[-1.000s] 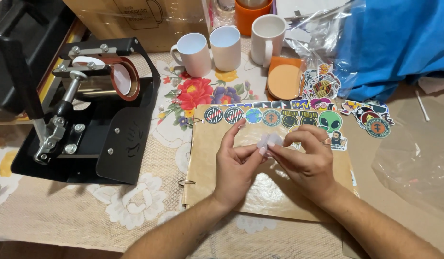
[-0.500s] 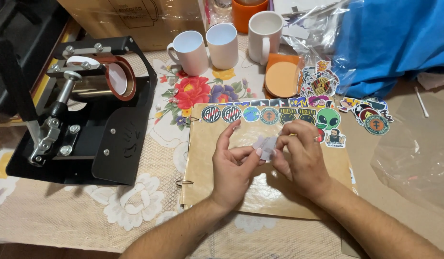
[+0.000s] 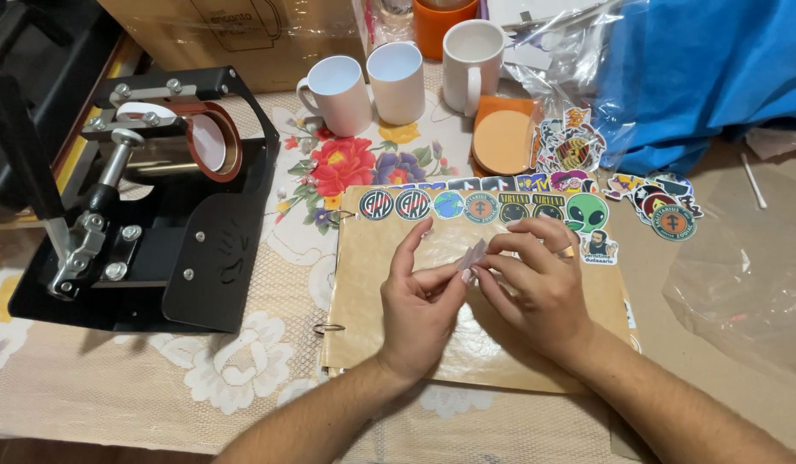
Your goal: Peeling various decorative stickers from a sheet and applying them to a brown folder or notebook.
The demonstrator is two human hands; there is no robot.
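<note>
Both my hands meet over a tan ring-bound board lying on the table. My left hand and my right hand pinch a small pale sticker piece between their fingertips, held on edge just above the board. A row of round and shaped stickers lines the board's far edge, including a green alien head. My right hand wears a ring.
A black mug heat press stands at the left. Three white mugs and an orange cup sit at the back. Orange round coasters, loose stickers, clear plastic bags and a blue cloth lie to the right.
My hands have stayed over the board and worked the small sticker piece; it now stands more on edge between my fingertips. The view has shifted slightly.
</note>
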